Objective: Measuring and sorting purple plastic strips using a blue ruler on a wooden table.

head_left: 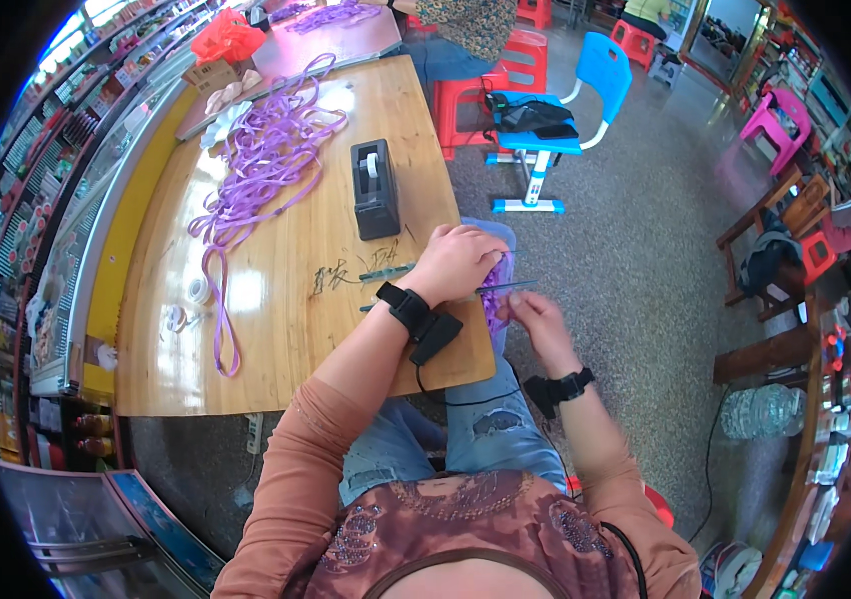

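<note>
Working at the right-hand edge of the wooden counter [276, 329]: your left hand [457, 262] is curled over a bunch of purple ribbon [496, 299], fingers folded down; your right hand [533, 317] pinches the ribbon just below a thin grey straight-edge, likely a ruler [505, 287], that juts past the counter edge
- Step in hand, as judged: folding or gathering ribbon against the ruler. Keep the left hand pressing the loops flat and let the right hand pull snug, since the work hangs partly off the edge over your knees
- Black tape dispenser [375, 188]: near, up the counter from the left hand
- Loose purple ribbon pile [266, 160]: well apart, far left
- Small tape rolls [198, 291]: near the left edge
- Open room: bare wood between dispenser and rolls; blue chair [585, 90] stands off on the floor, well apart
</note>
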{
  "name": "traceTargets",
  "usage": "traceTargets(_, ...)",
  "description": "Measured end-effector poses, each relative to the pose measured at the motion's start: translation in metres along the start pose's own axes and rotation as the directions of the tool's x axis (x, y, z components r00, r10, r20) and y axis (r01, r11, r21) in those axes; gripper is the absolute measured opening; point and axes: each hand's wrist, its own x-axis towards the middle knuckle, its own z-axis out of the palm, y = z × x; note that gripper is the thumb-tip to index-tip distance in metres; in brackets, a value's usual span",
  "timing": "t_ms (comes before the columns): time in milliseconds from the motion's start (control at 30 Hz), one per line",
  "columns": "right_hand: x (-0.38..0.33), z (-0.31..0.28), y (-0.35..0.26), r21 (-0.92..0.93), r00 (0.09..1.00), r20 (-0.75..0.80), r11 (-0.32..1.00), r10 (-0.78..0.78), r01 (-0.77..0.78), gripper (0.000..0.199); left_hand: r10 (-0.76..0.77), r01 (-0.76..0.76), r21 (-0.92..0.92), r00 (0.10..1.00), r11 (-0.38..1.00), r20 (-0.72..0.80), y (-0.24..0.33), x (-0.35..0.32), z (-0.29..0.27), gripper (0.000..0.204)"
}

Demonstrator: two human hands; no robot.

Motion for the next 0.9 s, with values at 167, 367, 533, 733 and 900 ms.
traceTargets(167, -0.031, 0.001, 0.017, -0.301, 0.998, 0.014, 0.951, -0.068, 0.069, 0.016, -0.005, 0.006, -0.024, 0.999, 1.0, 0.038, 0.003, 0.002, 0.0, 0.022)
traceTargets(367, -0.081, 0.022, 0.005, -0.482, 0.995, -0.036, 0.874, -0.09, 0.062, 0.014, -0.002, 0.002, -0.004, 0.999, 1.0, 0.051, 0.001, 0.001, 0.001, 0.022)
traceTargets(533, -0.125, 0.018, -0.005, -0.761, 0.933, 0.246, 0.543, -0.262, 0.354, 0.013, -0.003, 0.003, -0.025, 0.999, 1.0, 0.037, -0.002, 0.001, 0.003, 0.023)
traceTargets(733, -0.174, 0.017, -0.022, -0.668, 0.736, 0.506, 0.335, -0.45, 0.664, 0.011, 0.004, -0.002, -0.034, 0.998, 0.999, 0.069, -0.002, 0.001, 0.004, 0.024)
traceTargets(900, -0.189, 0.012, -0.036, -0.696, 0.716, 0.509, 0.261, -0.477, 0.669, 0.011, -0.012, 0.015, -0.036, 0.997, 0.999, 0.077, 0.005, -0.003, -0.004, 0.024)
